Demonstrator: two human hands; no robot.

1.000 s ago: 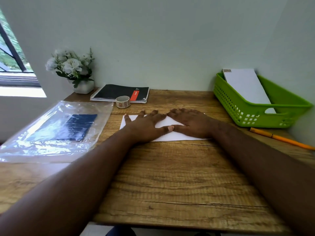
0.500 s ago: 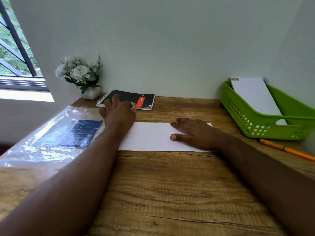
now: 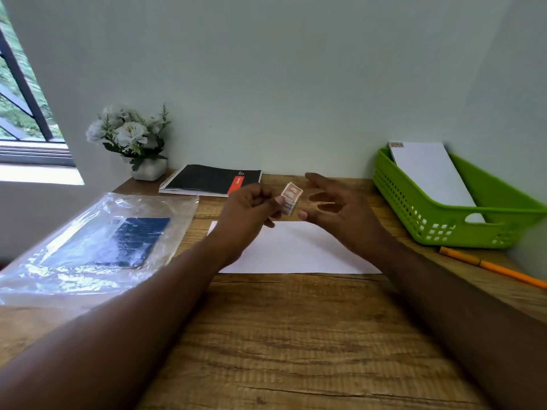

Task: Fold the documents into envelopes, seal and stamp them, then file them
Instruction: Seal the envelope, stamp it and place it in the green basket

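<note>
A white envelope (image 3: 299, 250) lies flat on the wooden desk (image 3: 296, 335), partly covered by my forearms. Above its far edge my left hand (image 3: 248, 211) grips a roll of reddish stamps (image 3: 290, 198), whose loose end sticks up between my hands. My right hand (image 3: 340, 208) hovers just right of the roll with its fingers spread, a small gap from the stamps. A green basket (image 3: 444, 226) at the right holds another white envelope (image 3: 429, 173) with a stamp in its top corner, leaning against the back rim.
A clear plastic sleeve (image 3: 97, 247) with a dark blue sheet inside covers the desk's left side. A black spiral notebook (image 3: 210, 179) and a white flower pot (image 3: 139, 146) stand by the wall. An orange pencil (image 3: 491, 266) lies in front of the basket.
My left hand picked the stamp roll up from beside the notebook and carried it over the envelope. My right hand lifted off the envelope and rose toward the roll.
</note>
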